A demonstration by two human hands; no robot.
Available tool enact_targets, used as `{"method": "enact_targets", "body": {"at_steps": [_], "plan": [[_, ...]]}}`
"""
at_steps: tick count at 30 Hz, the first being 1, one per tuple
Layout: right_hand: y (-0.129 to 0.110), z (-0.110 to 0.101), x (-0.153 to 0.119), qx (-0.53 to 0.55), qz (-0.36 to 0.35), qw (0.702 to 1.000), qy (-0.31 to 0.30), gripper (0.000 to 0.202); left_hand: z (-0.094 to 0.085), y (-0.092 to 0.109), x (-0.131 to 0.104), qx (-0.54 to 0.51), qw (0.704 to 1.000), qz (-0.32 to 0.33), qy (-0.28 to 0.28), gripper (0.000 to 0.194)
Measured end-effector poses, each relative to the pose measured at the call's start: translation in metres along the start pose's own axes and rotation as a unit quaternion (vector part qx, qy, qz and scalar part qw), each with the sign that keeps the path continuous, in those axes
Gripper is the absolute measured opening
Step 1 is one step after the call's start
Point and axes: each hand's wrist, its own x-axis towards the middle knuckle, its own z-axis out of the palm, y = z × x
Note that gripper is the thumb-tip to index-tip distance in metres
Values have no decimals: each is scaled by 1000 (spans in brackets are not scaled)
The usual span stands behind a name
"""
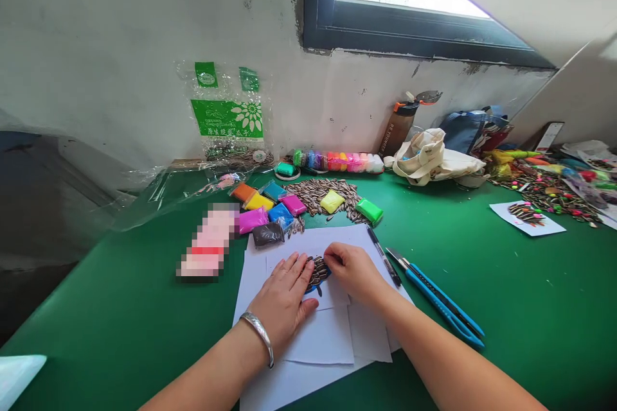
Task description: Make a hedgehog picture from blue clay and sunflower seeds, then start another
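My left hand (284, 286), with a silver bangle at its wrist, lies flat on a small white paper (330, 298), fingers stretched out. Its fingertips partly cover a cluster of striped sunflower seeds (319, 270) set on a patch of blue clay (314, 288). At the right edge of this cluster, my right hand (354, 270) is closed in a pinch; whatever is between its fingertips is hidden. One seed points downward below the blue edge. More white sheets (318, 340) lie under both hands.
Packets of coloured clay (253, 219) and a seed pile (318, 192) lie beyond the papers. A black pen (385, 260) and a blue utility knife (438, 302) lie right. Behind stand a seed bag (229, 119), a brown bottle (400, 128) and a cloth bag (429, 157).
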Motion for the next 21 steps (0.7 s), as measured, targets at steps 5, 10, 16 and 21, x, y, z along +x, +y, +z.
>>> {"method": "enact_targets", "body": {"at_steps": [5,10,16,21], "plan": [[8,-7,-4,-12,-7,1000,12,17,-1,1,0,0,1000,-10,-9,51],[7,-6,-6,-57,-44,997,5,19,0,1,-1,6,1000,-11,-16,53],[1,-1,-7,-103,-42,994,10,20,1,1,-2,-8,1000,-10,1,52],[-2,1,-8,-133,-39,990,14,17,3,0,-2,-11,1000,-10,5,52]]}}
